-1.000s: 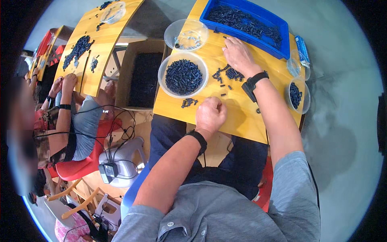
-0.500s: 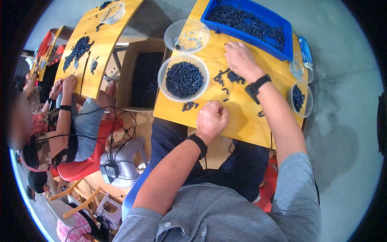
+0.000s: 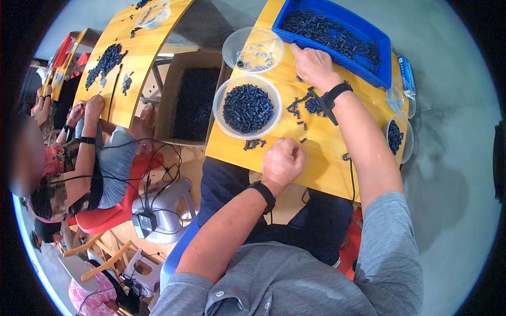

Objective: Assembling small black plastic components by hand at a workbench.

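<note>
- At the near edge of the table, the left hand is curled into a fist; whether it holds anything, I cannot tell. Keeping it low, with the wrist relaxed, should give steady control.
- Left of it, by the near edge, lies a small cluster of black pieces; best kept clear of the forearm.
- Toward the left edge stands a round tub filled with black pieces, within easy reach of the left hand.
- Mid-table, a loose heap of similar pieces lies beside the right wrist; lifting the wrist over it would avoid scattering them.
- Beyond, the right hand is narrow, index finger forward; its grip is hidden. A light fingertip pinch would suit such small parts.
- Along the far edge sits the blue tray, holding more black pieces.
</note>
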The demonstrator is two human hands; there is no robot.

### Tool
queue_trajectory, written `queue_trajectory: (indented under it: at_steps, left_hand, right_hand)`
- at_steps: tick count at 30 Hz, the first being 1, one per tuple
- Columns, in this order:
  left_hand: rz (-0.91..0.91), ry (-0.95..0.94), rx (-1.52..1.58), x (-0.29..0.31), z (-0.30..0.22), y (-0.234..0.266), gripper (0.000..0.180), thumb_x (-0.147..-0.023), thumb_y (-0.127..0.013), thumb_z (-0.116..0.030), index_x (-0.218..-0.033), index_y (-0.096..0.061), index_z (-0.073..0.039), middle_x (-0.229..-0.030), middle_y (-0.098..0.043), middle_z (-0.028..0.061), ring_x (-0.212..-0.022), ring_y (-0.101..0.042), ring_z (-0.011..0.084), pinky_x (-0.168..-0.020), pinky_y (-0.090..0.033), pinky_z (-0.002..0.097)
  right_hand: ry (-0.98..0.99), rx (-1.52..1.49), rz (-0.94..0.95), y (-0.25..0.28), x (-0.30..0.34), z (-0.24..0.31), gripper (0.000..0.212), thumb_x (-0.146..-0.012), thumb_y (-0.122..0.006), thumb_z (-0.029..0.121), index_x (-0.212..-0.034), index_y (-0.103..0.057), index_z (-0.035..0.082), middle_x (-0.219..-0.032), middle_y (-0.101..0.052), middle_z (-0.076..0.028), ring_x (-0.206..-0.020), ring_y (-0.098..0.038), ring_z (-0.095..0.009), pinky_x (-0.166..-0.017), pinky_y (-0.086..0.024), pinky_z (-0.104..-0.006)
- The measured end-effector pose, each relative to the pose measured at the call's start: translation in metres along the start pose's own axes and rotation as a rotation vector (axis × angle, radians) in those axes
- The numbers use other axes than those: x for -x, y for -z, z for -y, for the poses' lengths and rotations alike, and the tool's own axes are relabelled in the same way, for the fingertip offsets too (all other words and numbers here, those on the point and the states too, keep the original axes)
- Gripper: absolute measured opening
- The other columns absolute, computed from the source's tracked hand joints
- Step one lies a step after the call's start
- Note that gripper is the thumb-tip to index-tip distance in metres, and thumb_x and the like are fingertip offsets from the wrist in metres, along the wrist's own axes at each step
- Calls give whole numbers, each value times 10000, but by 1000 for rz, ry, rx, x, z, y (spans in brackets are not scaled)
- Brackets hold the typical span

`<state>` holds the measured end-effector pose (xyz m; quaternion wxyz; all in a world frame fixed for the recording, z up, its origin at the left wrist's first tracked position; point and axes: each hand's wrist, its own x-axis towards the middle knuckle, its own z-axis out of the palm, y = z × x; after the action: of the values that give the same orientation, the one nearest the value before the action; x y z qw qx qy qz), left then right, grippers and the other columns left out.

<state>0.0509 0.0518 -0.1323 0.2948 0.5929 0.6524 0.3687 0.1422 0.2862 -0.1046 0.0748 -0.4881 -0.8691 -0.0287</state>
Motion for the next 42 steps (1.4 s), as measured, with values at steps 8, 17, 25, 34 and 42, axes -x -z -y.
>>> queue_trajectory:
  at_steps: [8, 17, 25, 34, 42]
  left_hand:
    - [-9, 6, 5, 2, 0, 0, 115, -738, -642, -129, -701, -570, -47, -711, -599, 144, -658, -593, 332, -593, -486, 407]
    - [-23, -7, 7, 2, -1, -1, 106, -731, -637, -115, -699, -560, -49, -698, -588, 144, -656, -584, 334, -589, -475, 419]
    - [-6, -4, 4, 1, -2, 0, 115, -734, -634, -125, -700, -567, -38, -701, -587, 157, -655, -583, 344, -590, -474, 420]
    - [-27, -6, -2, 0, -2, -1, 111, -734, -636, -125, -695, -573, -42, -703, -592, 158, -650, -586, 345, -592, -480, 421]
    - [-33, -4, -8, -1, -3, -4, 117, -734, -645, -126, -691, -569, -47, -694, -589, 150, -647, -585, 340, -587, -480, 419]
  right_hand:
    - [0, 4, 29, 1, -2, -3, 191, -796, -487, 93, -950, -584, 35, -791, -649, -202, -784, -644, -348, -670, -502, -464]
    - [-44, -212, -88, 14, 10, -12, 178, -822, -508, 175, -858, -641, 63, -812, -642, -186, -806, -623, -364, -707, -492, -469]
    - [32, -174, 36, 2, 13, -4, 171, -804, -536, 178, -826, -637, 42, -811, -629, -194, -844, -607, -370, -726, -485, -470]
    - [279, -181, 54, 19, 28, 16, 196, -757, -603, 155, -930, -637, 70, -809, -604, -150, -809, -590, -350, -681, -458, -457]
    - [395, -435, 130, 10, 27, 39, 256, -723, -678, 269, -966, -664, 193, -816, -618, -147, -816, -602, -355, -695, -462, -468]
